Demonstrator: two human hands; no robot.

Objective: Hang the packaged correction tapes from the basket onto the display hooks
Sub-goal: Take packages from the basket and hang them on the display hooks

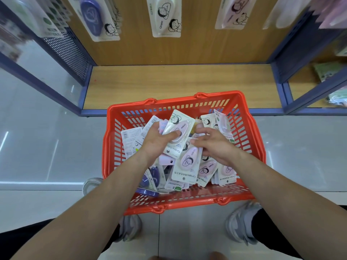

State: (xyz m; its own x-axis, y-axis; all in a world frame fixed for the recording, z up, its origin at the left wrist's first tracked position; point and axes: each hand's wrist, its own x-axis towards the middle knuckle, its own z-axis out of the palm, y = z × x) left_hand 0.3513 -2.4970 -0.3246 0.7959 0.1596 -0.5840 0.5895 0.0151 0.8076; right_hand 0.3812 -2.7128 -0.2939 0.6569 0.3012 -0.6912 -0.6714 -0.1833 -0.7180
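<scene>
A red basket (249, 128) stands on the floor, filled with several packaged correction tapes, mostly pink (188, 162) and a few purple (150, 177). My left hand (156, 139) grips a pink correction tape package (177, 134) with the thumb across its blister, lifted above the pile. My right hand (214, 145) reaches into the pile beside it with curled fingers on other packages; what it holds is hidden. Higher up, packages hang on the display hooks: purple (93, 17), white (166, 15) and pink (234, 12).
A wooden shelf base (180, 83) with blue metal frame (277, 76) lies just behind the basket. A perforated blue side panel (69, 51) stands at left. My shoes (242, 222) flank the basket's near edge on the glossy tile floor (47, 137).
</scene>
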